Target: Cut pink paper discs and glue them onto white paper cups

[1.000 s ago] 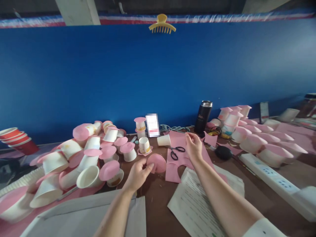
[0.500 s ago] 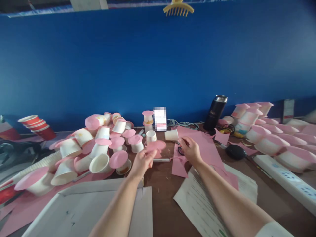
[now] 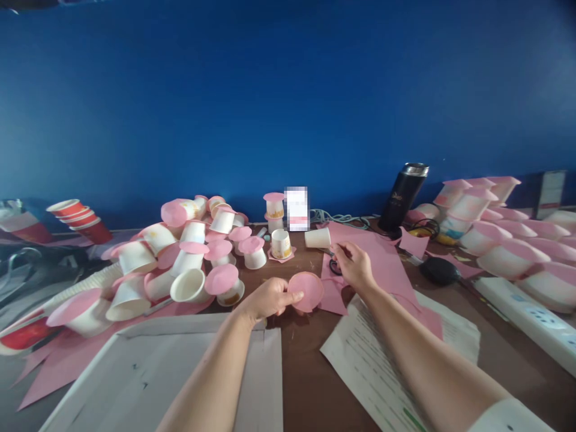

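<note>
Your left hand [image 3: 269,298] pinches a flat, round pink paper disc [image 3: 306,291] by its left edge, just above the brown table [image 3: 300,372]. Your right hand [image 3: 355,267] rests curled on the pink sheet [image 3: 387,261], over black scissors [image 3: 333,266]; whether it grips them is unclear. White paper cups [image 3: 189,285] capped with pink discs crowd the left.

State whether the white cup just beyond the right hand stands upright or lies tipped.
Tipped: the white cup lies on its side on pink paper.

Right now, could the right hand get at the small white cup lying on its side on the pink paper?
Probably yes. The right hand rests on the pink paper just short of the white cup, with nothing standing between them.
</note>
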The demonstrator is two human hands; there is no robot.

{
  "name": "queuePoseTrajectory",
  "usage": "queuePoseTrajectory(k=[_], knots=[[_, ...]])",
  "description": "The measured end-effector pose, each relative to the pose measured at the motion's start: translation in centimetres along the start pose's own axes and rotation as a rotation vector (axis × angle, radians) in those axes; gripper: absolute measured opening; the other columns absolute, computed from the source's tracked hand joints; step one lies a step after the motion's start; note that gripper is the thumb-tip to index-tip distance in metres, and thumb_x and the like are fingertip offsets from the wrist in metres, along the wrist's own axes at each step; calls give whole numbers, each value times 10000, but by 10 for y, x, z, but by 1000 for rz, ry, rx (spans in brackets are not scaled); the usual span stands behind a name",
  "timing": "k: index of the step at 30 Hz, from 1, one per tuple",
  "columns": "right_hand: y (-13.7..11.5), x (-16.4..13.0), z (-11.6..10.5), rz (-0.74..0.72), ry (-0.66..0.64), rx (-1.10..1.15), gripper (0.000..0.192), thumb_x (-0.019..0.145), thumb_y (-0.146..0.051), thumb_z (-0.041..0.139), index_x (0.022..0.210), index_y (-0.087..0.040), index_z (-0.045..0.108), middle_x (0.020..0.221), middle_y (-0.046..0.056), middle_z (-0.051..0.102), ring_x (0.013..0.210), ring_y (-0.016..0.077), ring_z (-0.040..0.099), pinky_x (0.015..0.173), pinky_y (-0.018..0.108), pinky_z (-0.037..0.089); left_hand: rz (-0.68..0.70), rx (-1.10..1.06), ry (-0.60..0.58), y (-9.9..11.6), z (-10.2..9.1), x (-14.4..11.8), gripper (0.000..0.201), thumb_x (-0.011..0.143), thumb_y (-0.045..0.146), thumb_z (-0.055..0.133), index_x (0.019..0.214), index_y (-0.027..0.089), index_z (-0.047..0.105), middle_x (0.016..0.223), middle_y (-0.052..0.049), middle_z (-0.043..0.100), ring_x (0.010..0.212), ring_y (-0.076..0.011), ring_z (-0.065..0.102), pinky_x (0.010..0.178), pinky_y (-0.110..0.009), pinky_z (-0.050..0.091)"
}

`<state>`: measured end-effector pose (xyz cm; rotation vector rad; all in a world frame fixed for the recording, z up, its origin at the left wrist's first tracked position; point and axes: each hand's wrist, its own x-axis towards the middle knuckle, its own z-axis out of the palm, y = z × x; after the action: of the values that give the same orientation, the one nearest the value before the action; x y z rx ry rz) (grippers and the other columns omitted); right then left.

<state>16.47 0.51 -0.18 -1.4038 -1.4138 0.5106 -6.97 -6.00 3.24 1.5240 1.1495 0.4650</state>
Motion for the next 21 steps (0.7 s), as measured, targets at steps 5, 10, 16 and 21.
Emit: queuePoseTrajectory(k=[5, 10, 16, 21], knots=[[-3, -1, -2, -12, 8, -45, 387, 828, -530, 537, 784, -178, 691, 632, 38, 672, 572, 171, 592, 574, 263, 429, -45, 101, 122, -9, 1, 9, 320, 751, 463, 604, 717, 146, 640, 492, 27, 527, 433, -93, 401, 477, -231, 285], [0, 0, -1, -29, -11, -62, 391, 832, -528, 528, 800, -178, 700, 630, 36, 669, 572, 175, 594, 576, 270, 422, -69, 144, 299, -11, 3, 13, 250, 768, 396, 570, 709, 159, 619, 442, 38, 488, 446, -117, 459, 503, -234, 311], [-9, 0, -4, -20, 13, -38, 348, 812, -493, 558, 758, -175, 688, 600, 25, 648, 563, 164, 573, 566, 263, 414, -9, 89, 378, -14, 5, 17, 200, 793, 337, 541, 736, 162, 621, 495, 17, 559, 470, -131, 545, 528, -227, 350], [-41, 13, -26, 40, 208, 320, 233, 768, -391, 633, 671, -179, 635, 517, -40, 528, 464, 92, 459, 457, 212, 345, 11, 165, 360, -13, 5, 20, 217, 820, 343, 502, 731, 171, 601, 461, 18, 555, 459, -146, 547, 503, -233, 336]])
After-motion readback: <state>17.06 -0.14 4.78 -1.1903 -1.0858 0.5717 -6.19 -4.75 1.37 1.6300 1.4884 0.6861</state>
